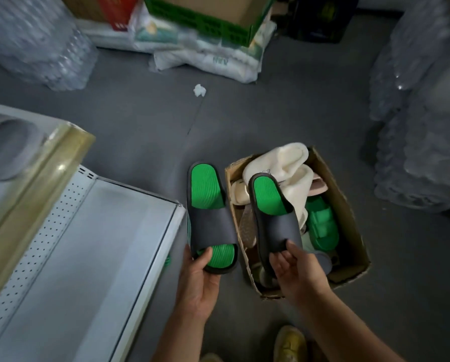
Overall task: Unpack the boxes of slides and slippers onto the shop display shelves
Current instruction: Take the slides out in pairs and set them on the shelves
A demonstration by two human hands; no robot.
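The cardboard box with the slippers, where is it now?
In the head view the cardboard box stands on the floor, right of centre, beside the white shelf, behind the right hand.

A grey floor [284,108] fills the middle of the frame. A crumpled white scrap of paper [199,90] lies on it in the upper middle. Shrink-wrapped packs of clear bottles [33,40] stand at upper left, and more such packs [422,121] along the right edge. At top centre a green-edged cardboard carton [213,19] rests on white sacks [218,58]. A yellow shoe [290,343] shows at the bottom edge.

Shelf [93,257] left, box [349,231] right, two held slides [211,218] between.
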